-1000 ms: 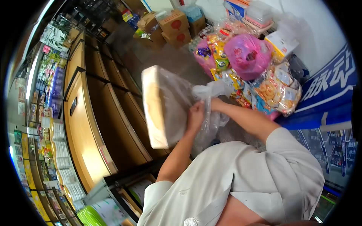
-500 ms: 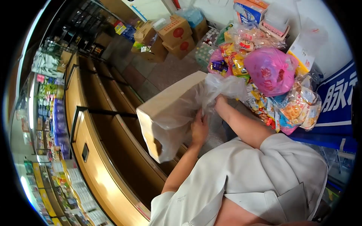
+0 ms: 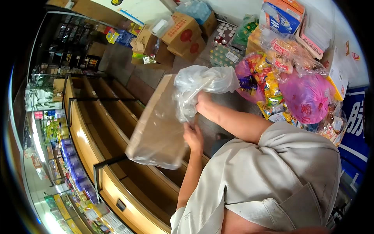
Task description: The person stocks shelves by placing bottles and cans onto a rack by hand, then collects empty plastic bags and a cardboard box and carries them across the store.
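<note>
A clear plastic bag (image 3: 187, 87) covers much of a flat brown cardboard-like box (image 3: 159, 134), which hangs tilted in front of me. My right hand (image 3: 203, 102) grips the bunched upper part of the bag, its fingertips partly hidden by the film. Just below it, my left hand (image 3: 193, 137) is closed on the bag's edge, along the near side of the box.
Wooden shelving (image 3: 128, 167) runs along the left, close to the box. At the right are a pink bag (image 3: 306, 97), snack packets (image 3: 270, 84) and a blue printed panel (image 3: 354, 128). Cardboard cartons (image 3: 183, 31) stand on the floor behind.
The bagged box has swung left and downward, turning its brown face more toward me. Both hands have shifted left in view, still holding the bag, and the bunched plastic has moved with them.
</note>
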A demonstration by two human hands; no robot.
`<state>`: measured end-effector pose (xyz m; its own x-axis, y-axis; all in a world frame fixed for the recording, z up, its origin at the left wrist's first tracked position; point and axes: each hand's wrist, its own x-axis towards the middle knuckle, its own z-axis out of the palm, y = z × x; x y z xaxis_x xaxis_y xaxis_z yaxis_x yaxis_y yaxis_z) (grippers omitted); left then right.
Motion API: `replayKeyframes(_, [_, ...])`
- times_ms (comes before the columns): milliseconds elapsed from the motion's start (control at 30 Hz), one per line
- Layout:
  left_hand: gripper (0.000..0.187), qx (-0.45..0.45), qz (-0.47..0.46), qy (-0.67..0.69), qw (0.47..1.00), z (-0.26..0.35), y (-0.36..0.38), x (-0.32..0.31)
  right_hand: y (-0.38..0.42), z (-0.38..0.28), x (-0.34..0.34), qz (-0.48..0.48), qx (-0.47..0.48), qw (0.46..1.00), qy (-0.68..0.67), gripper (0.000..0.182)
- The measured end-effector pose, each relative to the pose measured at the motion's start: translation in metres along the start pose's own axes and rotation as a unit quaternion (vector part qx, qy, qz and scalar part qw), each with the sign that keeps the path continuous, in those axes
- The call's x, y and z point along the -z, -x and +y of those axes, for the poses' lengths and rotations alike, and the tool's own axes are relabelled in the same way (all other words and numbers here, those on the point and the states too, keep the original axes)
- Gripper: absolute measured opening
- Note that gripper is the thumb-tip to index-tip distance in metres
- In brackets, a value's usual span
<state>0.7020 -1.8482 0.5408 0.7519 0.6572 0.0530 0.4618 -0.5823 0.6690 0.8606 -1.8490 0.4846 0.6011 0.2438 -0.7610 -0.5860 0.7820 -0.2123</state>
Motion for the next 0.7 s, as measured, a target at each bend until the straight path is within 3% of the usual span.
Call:
replayKeyframes(33, [0.017, 0.015, -0.077, 0.097, 0.992, -0.001, -0.029, -0.005, -0.010, 0.008, -0.013, 0.001, 0.083, 0.996, 0.042, 0.028])
replayKeyframes(67, [0.016, 0.023, -0.097, 0.140, 0.985, -0.003, -0.052, -0.004, -0.011, 0.012, -0.010, -0.022, 0.119, 0.934, 0.337, 0.038])
replayKeyframes(100, [0.015, 0.033, -0.104, 0.183, 0.977, 0.000, -0.059, 0.000, -0.010, 0.006, -0.008, -0.044, 0.062, 0.928, 0.366, 0.051])
replayKeyframes(133, [0.014, 0.040, -0.090, 0.261, 0.960, -0.018, -0.098, 0.020, -0.025, 0.029, -0.006, -0.121, 0.223, 0.876, 0.411, 0.047])
replayKeyframes(200, [0.013, 0.055, -0.048, 0.362, 0.929, -0.033, -0.133, 0.034, -0.061, 0.051, 0.008, -0.201, 0.372, 0.786, 0.451, 0.043])
replayKeyframes(267, [0.014, 0.164, -0.053, 0.405, 0.898, -0.075, -0.186, 0.065, -0.094, 0.059, -0.018, -0.321, 0.292, 0.558, 0.707, 0.034])
replayKeyframes(300, [0.013, 0.194, -0.037, 0.432, 0.880, -0.084, -0.190, 0.062, -0.090, 0.054, -0.030, -0.322, 0.293, 0.559, 0.706, 0.034])
replayKeyframes(333, [0.013, 0.201, -0.056, 0.429, 0.879, -0.102, -0.215, 0.066, -0.069, 0.051, -0.060, -0.312, 0.243, 0.463, 0.793, 0.029])
replayKeyframes(367, [0.012, 0.243, -0.075, 0.473, 0.844, -0.117, -0.238, 0.068, -0.049, 0.045, -0.090, -0.307, 0.187, 0.356, 0.862, 0.025])
replayKeyframes(400, [0.011, 0.289, -0.103, 0.511, 0.803, -0.130, -0.265, 0.067, -0.044, 0.035, -0.119, -0.339, 0.139, 0.340, 0.866, 0.025])
replayKeyframes(433, [0.011, 0.289, -0.102, 0.511, 0.803, -0.111, -0.269, 0.070, -0.054, 0.033, -0.123, -0.340, 0.139, 0.340, 0.866, 0.025])
replayKeyframes(500, [0.009, 0.156, -0.210, 0.409, 0.874, -0.085, -0.285, 0.077, -0.074, 0.039, -0.130, -0.389, 0.040, 0.174, 0.904, 0.023])
replayKeyframes(533, [0.009, 0.160, -0.209, 0.411, 0.873, -0.080, -0.289, 0.078, -0.053, 0.027, -0.151, -0.372, -0.004, 0.189, 0.909, 0.030])
replayKeyframes(567, [0.010, 0.128, -0.276, 0.390, 0.869, -0.073, -0.294, 0.078, -0.070, 0.030, -0.141, -0.348, -0.060, 0.226, 0.908, 0.034])
replayKeyframes(633, [0.011, 0.068, -0.353, 0.365, 0.859, -0.077, -0.318, 0.070, -0.116, 0.043, -0.128, -0.483, 0.090, 0.208, 0.846, 0.040])
replayKeyframes(667, [0.012, 0.055, -0.374, 0.356, 0.855, -0.068, -0.325, 0.072, -0.127, 0.044, -0.124, -0.479, 0.092, 0.211, 0.847, 0.040])
replayKeyframes(700, [0.012, 0.058, -0.383, 0.352, 0.852, -0.068, -0.341, 0.063, -0.144, 0.046, -0.124, -0.472, 0.056, 0.249, 0.844, 0.043])
